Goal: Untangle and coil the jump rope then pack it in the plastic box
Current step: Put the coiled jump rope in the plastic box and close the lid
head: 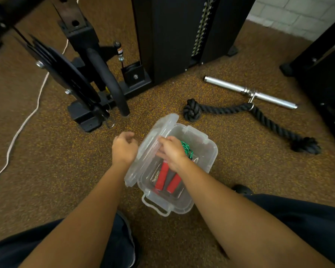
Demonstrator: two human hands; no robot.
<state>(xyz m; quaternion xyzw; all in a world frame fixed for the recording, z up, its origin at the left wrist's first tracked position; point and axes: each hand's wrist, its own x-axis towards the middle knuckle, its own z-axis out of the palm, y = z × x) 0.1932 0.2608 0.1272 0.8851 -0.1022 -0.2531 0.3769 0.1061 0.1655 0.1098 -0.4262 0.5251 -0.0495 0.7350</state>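
A clear plastic box (207,151) stands on the floor between my knees, its hinged lid (153,144) raised on the left side. Inside lie the jump rope's two red handles (167,179) side by side, and its green rope (188,149) is bunched toward the far end. My right hand (171,151) reaches into the box and grips the top of the handles and the rope. My left hand (124,147) hovers just left of the lid with loosely curled fingers and holds nothing.
A black tricep rope (240,111) clipped to a chrome bar (249,91) lies on the floor beyond the box. A weight machine (174,35) and plate rack (66,74) stand behind. A white cord (23,124) trails at left.
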